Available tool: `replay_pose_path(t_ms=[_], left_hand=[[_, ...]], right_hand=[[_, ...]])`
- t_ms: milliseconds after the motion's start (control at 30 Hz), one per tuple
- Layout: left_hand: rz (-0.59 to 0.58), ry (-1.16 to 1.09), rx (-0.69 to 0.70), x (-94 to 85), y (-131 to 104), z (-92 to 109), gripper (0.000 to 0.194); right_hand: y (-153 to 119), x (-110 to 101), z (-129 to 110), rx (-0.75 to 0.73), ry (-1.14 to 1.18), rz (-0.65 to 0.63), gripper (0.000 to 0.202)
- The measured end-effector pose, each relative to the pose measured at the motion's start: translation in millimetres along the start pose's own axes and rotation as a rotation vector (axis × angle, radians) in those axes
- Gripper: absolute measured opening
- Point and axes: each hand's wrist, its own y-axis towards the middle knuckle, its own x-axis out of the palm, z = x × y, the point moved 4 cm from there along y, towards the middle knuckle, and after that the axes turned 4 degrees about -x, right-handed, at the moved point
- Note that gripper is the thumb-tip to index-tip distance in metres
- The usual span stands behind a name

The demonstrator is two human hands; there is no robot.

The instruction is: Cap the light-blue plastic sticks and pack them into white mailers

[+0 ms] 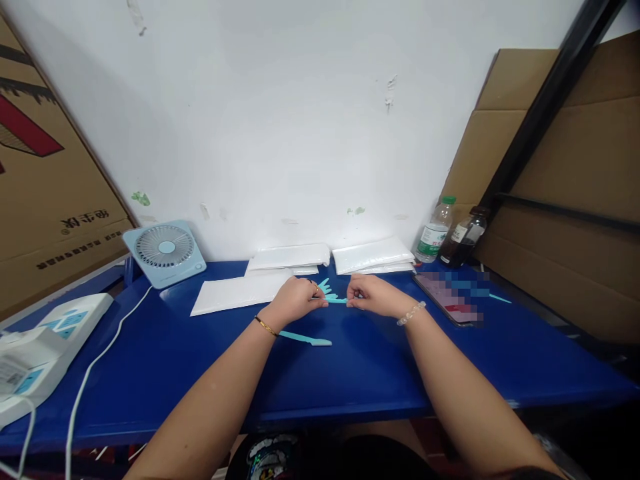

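Observation:
Over the middle of the table, my left hand [296,298] is closed in a pinch on one end of a turquoise eyebrow razor [337,301]. The fingertips of my right hand [371,295] are closed on its other end, so the razor lies level between both hands. Just behind it, several more turquoise razors [325,287] fan out, partly hidden by my left hand. Nearer to me, a single loose razor [306,339] lies on the blue table [350,380], its left end behind my left wrist.
White packets [373,255] lie along the wall, and a flat white one [235,293] is left of my hands. A small fan [167,250] and power strip [60,340] are at left. A phone [445,300] and two bottles [434,233] stand at right, partly pixelated around the phone.

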Motion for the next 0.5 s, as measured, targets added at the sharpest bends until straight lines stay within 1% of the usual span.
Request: replay_pose_path(t_ms=[67, 133, 200, 300, 400, 433, 467, 500], left_hand=[[0.019, 0.044, -0.013, -2.6, 0, -2, 0.029], [0.032, 0.081, -0.035, -4.4, 0, -9, 0.027], [0.048, 0.098, -0.099, -6.5, 0, -21, 0.027], [0.069, 0.079, -0.196, -11.8, -2, -38, 0.027], [0.083, 0.027, -0.181, -20.4, -8, -41, 0.034], [0.054, -0.004, -0.163, -22.3, -11, -39, 0.036], [-0.008, -0.040, -0.145, -22.4, -14, -36, 0.038], [-0.103, -0.072, -0.134, -20.5, -17, -32, 0.037]], right_hand=[[0, -1, 2, -0.005, -0.018, 0.018, 0.008], [0, -2, 8, 0.008, -0.038, 0.024, 0.006], [-2, -5, 21, 0.062, -0.055, 0.054, 0.004], [-5, -10, 43, 0.173, -0.061, 0.129, 0.007], [-5, -12, 53, 0.206, -0.068, 0.166, 0.012], [-5, -13, 54, 0.198, -0.074, 0.173, 0.012], [-5, -13, 52, 0.187, -0.078, 0.179, 0.011], [-5, -14, 50, 0.175, -0.079, 0.184, 0.012]])
